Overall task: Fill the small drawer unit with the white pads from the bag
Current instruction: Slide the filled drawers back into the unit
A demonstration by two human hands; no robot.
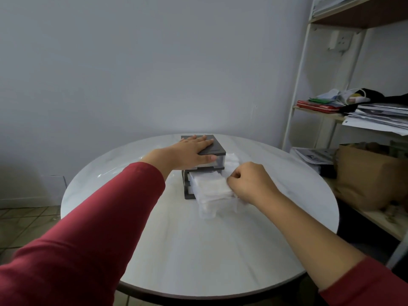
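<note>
White pads (213, 186) pinched by right hand (251, 182), left hand (189, 151) flat atop drawer unit (215, 149)

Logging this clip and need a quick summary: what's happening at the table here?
A person in red sleeves is loading the small drawer unit on the round table. The left hand lies flat on the unit's dark top, apparently steadying it. One clear drawer is pulled out towards the person, and the right hand, fingers curled, pinches the white pads stacked in it at their right edge. The bag lies just behind the right hand, beside the unit.
</note>
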